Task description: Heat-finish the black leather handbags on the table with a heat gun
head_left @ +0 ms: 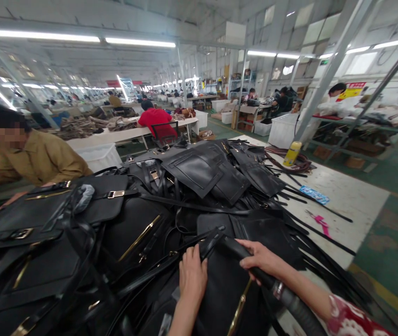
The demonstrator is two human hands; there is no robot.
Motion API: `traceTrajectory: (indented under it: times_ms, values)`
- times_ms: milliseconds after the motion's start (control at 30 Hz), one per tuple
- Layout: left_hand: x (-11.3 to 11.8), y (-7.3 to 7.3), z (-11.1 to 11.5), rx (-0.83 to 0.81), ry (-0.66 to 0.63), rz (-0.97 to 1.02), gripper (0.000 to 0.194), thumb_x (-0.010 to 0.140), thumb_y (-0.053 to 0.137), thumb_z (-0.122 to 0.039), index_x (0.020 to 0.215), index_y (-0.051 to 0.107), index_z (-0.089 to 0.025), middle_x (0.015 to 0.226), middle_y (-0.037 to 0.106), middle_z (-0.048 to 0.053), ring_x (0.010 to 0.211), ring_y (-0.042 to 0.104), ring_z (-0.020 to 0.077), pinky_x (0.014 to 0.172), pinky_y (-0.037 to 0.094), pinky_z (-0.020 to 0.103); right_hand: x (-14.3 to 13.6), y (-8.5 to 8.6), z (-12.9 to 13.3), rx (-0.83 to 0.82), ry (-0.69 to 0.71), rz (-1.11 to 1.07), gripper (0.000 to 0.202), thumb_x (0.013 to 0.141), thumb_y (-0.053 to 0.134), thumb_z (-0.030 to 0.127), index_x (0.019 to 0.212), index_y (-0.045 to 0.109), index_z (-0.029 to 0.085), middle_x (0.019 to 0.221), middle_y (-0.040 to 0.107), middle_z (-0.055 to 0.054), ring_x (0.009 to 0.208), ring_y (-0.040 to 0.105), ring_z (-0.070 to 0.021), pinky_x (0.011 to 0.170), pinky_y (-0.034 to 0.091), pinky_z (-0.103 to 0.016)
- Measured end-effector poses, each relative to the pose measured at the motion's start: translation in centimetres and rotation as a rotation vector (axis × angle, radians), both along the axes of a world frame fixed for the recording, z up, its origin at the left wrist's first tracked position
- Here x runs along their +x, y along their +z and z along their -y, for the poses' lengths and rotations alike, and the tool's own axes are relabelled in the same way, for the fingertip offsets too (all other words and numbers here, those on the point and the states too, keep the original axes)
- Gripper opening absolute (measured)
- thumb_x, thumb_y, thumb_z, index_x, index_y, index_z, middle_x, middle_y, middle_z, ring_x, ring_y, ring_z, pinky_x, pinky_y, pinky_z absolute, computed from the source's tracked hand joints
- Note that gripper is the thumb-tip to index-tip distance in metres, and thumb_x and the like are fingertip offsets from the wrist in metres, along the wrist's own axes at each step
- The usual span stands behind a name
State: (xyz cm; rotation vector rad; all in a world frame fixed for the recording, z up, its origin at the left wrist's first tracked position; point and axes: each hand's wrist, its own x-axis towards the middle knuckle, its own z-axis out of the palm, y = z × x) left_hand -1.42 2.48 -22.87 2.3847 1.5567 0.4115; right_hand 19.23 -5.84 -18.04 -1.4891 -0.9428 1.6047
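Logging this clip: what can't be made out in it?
All in the head view:
Pile of black bags: lower layers hidden by those on top.
Left hand: palm hidden by its own back.
Black tube in the right hand: tip blends into the dark bags.
Hose: cut off by the bottom edge.
Yellow bottle: lettering too small.

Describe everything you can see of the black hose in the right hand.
The black hose looks like rubber or plastic: a smooth nozzle, a metal-looking clamp, then a ribbed length leaving the picture's bottom edge. The right hand grips the nozzle, which slants up and leftward above a black bag. Whether its tip touches the strap there is unclear.
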Motion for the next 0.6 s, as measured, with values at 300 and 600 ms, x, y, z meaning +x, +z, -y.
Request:
traceTrajectory:
  times_ms: [300, 600]
  values:
    - [-1.9, -0.8, 0.0, -0.003, 0.068, 0.219, 0.035, 0.081, 0.034, -0.034, 0.108, 0.05, -0.017, 0.093, 0.053, 0.008, 0.09, 0.052, 0.02, 0.081, 0.041, 0.033, -0.6, 0.3, -5.1, 0.1, -0.094, 0.015, 0.072, 0.065, 0.054, 0.018, 0.13, 0.025, 0.024, 0.065, 0.057, 0.004, 0.038, 0.053, -0.0082, 0.033, 0.043, -0.016]
    - [-1.3, 0.1, 0.0, -0.153, 0.134, 0.24, 0.029, 0.075, 0.042, -0.031, 0.1, 0.053, -0.021, 0.098, 0.057, 0.005, 0.09, 0.054, 0.0196, 0.076, 0.042, 0.03, -2.2, -0.4, -4.7, -0.001, 0.017, 0.026, 0.071, 0.061, 0.057, 0.013, 0.128, 0.033, 0.021, 0.057, 0.057, 0.004, 0.036, 0.053, -0.0094, 0.032, 0.041, -0.015]
